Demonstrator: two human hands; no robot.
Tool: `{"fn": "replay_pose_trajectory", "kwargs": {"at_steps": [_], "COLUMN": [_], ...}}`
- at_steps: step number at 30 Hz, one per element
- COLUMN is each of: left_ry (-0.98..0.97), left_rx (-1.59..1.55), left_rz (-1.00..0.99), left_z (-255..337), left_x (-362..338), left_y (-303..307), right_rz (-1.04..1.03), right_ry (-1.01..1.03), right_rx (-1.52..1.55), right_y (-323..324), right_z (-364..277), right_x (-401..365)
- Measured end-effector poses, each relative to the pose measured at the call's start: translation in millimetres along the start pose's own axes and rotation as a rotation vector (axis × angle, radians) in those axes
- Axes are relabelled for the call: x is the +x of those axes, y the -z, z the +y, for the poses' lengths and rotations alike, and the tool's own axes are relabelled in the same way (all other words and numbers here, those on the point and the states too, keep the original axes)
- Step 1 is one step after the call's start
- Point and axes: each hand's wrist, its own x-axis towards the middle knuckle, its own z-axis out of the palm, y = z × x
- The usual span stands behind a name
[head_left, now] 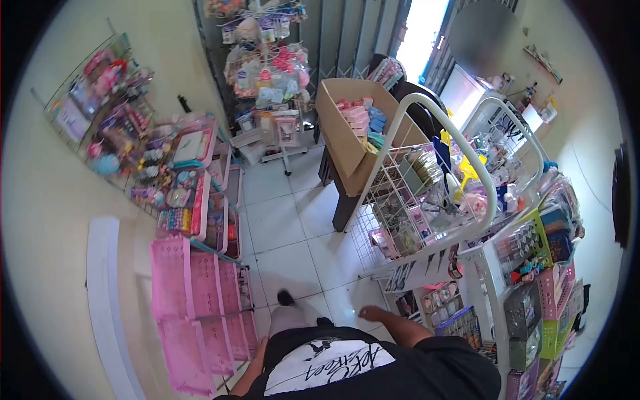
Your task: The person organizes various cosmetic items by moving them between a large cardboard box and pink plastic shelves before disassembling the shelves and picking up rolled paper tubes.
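Observation:
My right hand (373, 313) hangs out to the side over the tiled floor, beside the white wire rack (393, 233). Its fingers look curled in, and I see nothing in them. Low at my left hip is my left hand (262, 345), mostly hidden against my clothes, so its fingers cannot be made out. Closest to that hand stand the pink plastic baskets (175, 277), stacked in tiers and bare inside. One dark-shod foot (286, 297) is forward on the white floor tiles (283, 267).
An open cardboard box (343, 157) with pink and blue packs stands on a dark table. Trays of small goods (180, 207) line the left wall below a hanging grid (87, 100). A display stand (267, 73) is at the back. Coloured baskets (557, 290) fill the right side.

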Motion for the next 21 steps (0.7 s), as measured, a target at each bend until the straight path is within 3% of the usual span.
{"fn": "replay_pose_trajectory", "kwargs": {"at_steps": [2, 4, 8, 10, 12, 14, 17, 21], "left_ry": [-0.092, -0.168, -0.180, -0.183, -0.201, -0.286, -0.510, -1.066], "left_rx": [0.061, 0.118, 0.353, 0.474, 0.598, 0.720, 0.756, 0.977], "left_rz": [-0.097, -0.204, -0.236, -0.251, -0.256, -0.288, -0.354, -0.353], "left_z": [43, 66, 132, 174, 266, 317, 465, 661], "left_x": [30, 49, 134, 180, 243, 277, 301, 285], "left_y": [12, 26, 77, 104, 92, 101, 86, 33], "right_rz": [0.278, 0.304, 0.379, 0.391, 0.191, 0.141, 0.590, 1.215], "right_ry": [-0.011, -0.040, 0.026, 0.082, 0.229, 0.251, 0.351, 0.614], "right_rx": [0.121, 0.272, 0.185, 0.126, 0.058, 0.214, 0.324, 0.366], "right_y": [52, 118, 204, 234, 276, 329, 427, 582], "right_z": [-28, -74, -137, -170, -205, -249, -300, -310], "right_x": [42, 64, 97, 104, 122, 142, 160, 178]}}
